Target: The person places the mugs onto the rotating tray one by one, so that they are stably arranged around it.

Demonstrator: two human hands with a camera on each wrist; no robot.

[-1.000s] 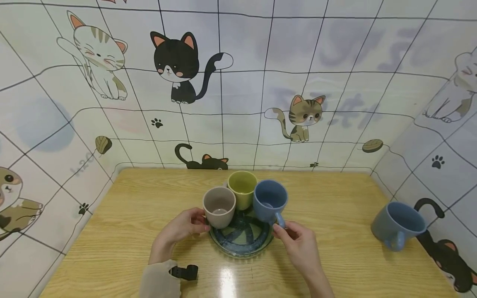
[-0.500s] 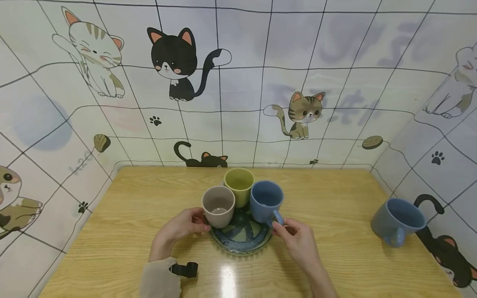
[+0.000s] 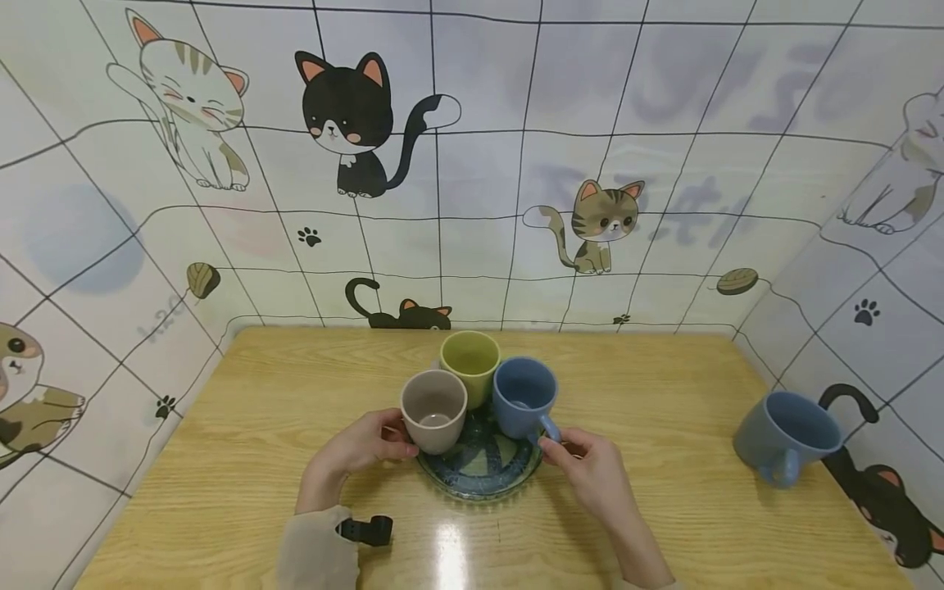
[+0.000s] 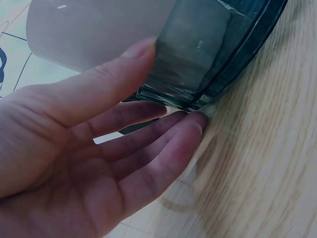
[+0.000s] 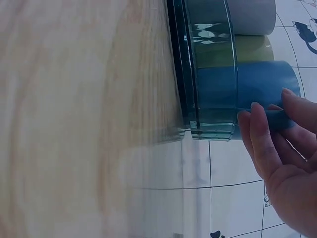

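A round glass dish [image 3: 479, 485] with a blue pattern stands on the table, holding three mugs. The beige mug [image 3: 433, 438] is at its left, the yellow-green mug [image 3: 483, 387] at the back and a blue mug [image 3: 516, 419] at the right. My left hand [image 3: 365, 447] grips the dish's left side; in the left wrist view its thumb lies against the glass wall [image 4: 198, 54] and its fingertips are at the base. My right hand [image 3: 593, 479] pinches the blue mug's handle [image 3: 549, 428], which points toward me; the right wrist view shows its fingertips near the dish's rim.
A second blue mug [image 3: 770, 442] stands at the table's right edge, its handle toward me. The wooden table [image 3: 243, 459] ends at cat-print walls [image 3: 479, 180] at the back and sides. A black strap [image 3: 366, 531] is on my left wrist.
The blue mug and the yellow-green mug have shifted slightly left. My right hand keeps its hold on the handle. The left hand and the beige mug stay nearly in place.
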